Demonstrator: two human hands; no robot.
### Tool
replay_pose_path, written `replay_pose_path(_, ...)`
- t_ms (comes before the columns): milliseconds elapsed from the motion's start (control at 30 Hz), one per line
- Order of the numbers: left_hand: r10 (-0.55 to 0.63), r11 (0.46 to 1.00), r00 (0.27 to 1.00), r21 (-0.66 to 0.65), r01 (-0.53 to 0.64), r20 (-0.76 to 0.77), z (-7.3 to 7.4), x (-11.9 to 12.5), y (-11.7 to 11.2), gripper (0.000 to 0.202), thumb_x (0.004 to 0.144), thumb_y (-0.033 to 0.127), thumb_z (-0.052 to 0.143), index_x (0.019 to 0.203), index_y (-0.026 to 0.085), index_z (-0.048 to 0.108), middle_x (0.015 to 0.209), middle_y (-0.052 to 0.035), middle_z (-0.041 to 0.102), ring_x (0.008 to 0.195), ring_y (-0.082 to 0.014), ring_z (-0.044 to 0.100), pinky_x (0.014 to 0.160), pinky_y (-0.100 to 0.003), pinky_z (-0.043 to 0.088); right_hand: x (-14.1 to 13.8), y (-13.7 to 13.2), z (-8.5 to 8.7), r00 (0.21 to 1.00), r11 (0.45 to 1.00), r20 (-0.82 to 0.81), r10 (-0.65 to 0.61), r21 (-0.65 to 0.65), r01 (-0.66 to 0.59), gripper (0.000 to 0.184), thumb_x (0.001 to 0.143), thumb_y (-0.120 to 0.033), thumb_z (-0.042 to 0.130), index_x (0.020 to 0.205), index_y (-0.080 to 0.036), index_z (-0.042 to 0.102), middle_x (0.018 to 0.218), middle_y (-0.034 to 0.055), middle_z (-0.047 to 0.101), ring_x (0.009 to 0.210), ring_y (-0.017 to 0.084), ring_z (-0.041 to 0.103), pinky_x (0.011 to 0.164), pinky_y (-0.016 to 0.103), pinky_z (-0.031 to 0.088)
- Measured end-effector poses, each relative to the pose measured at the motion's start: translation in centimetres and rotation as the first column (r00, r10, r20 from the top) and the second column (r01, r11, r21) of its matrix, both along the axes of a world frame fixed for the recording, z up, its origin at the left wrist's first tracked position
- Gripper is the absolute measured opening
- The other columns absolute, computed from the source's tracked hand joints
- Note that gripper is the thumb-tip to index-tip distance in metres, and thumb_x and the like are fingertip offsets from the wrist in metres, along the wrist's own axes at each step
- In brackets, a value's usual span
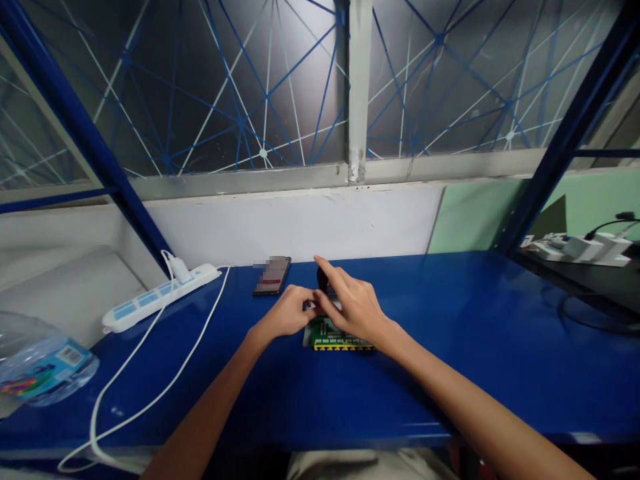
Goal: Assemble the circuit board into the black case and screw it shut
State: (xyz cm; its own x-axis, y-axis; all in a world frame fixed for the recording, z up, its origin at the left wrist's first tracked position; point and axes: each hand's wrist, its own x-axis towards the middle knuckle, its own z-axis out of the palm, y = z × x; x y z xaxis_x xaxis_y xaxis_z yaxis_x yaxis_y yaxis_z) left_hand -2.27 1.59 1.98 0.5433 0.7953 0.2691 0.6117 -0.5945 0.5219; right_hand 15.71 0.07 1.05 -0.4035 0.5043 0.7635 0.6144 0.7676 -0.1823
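A green circuit board (327, 328) with a yellow strip along its near edge lies on the blue table (280, 393), partly covered by my hands. My left hand (290, 311) is closed at the board's left side, thumb and fingers bent together around something small that I cannot make out. Over the board's right part reaches my right hand (357, 307), its index finger stretched forward and its thumb touching near my left fingertips. A black object (321, 279) shows between that index finger and thumb; its kind is hidden. A small whitish patch shows beneath the fingers.
A phone (273, 277) lies behind my left hand. On the left are a white power strip (160, 297) with a looping white cable (187, 363) and a clear plastic bottle (50, 363). White adapters (590, 248) sit far right. A low wall (300, 227) borders the table's back.
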Motion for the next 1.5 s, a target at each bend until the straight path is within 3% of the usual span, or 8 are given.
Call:
replay_pose_path(267,-0.051,0.999,0.999,-0.01,0.051,0.002,0.0,-0.03,0.03,0.014,0.081,0.021,0.06,0.074,0.014,0.068,0.076,-0.0035,0.072,0.069,-0.017,0.064,0.065,-0.025,0.045,0.03,-0.05,0.02,1.0,1.0,-0.002,0.009,-0.018,-0.009,0.065,0.097,-0.026,0.038,0.154,-0.022,0.008,0.109,0.0091,0.063,0.086,0.02,0.063,0.067,0.031,0.051)
replay_pose_path(500,-0.013,0.999,0.999,0.043,0.012,0.032,-0.08,-0.01,0.27,0.015,0.08,0.023,0.063,0.07,0.014,0.07,0.079,-0.0052,0.071,0.075,-0.0179,0.064,0.07,-0.027,0.046,0.05,-0.06,0.12,0.999,0.999,0.032,0.018,-0.03,-0.017,0.065,0.099,-0.027,0.036,0.154,-0.023,0.002,0.111,0.0105,0.062,0.084,0.021,0.064,0.063,0.031,0.051)
replay_pose_path(967,-0.016,0.999,1.0,-0.033,0.017,0.007,-0.05,-0.03,0.21,0.016,0.082,0.021,0.059,0.073,0.014,0.07,0.079,-0.0051,0.074,0.075,-0.0192,0.066,0.071,-0.027,0.047,0.23,-0.19,0.48,0.999,0.999,0.052,-0.01,-0.035,0.012,0.059,0.098,-0.028,0.037,0.152,-0.021,0.014,0.109,0.0096,0.062,0.078,0.019,0.061,0.058,0.028,0.045)
replay_pose_path(1500,-0.012,0.999,1.0,0.033,0.011,0.028,-0.41,-0.07,0.39,0.014,0.081,0.021,0.062,0.072,0.014,0.07,0.079,-0.0044,0.073,0.073,-0.0178,0.066,0.068,-0.026,0.045,0.24,-0.01,0.33,0.998,0.999,0.053,-0.014,-0.032,0.016,0.059,0.097,-0.028,0.036,0.152,-0.021,0.015,0.113,0.0102,0.061,0.08,0.02,0.062,0.057,0.029,0.044)
